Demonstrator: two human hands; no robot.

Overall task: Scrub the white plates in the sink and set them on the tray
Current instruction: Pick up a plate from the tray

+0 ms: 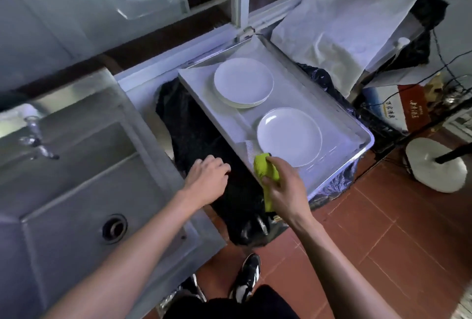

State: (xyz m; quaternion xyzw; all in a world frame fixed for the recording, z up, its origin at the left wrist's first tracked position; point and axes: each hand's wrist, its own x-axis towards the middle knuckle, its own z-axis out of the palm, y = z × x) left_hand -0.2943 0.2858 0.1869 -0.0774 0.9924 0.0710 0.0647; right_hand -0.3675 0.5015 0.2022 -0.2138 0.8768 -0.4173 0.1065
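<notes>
A metal tray stands right of the steel sink. On it a stack of white plates lies at the far end and a single white plate at the near end. My right hand grips a yellow-green scrub cloth at the tray's near edge, just touching the single plate's rim. My left hand hovers over the gap between sink and tray, fingers loosely curled, holding nothing. No plates show in the sink basin.
A tap juts over the sink's left side and a drain sits in the basin. Black plastic fills the gap below the tray. White cloths lie behind it. A white stand base rests on the red tile floor.
</notes>
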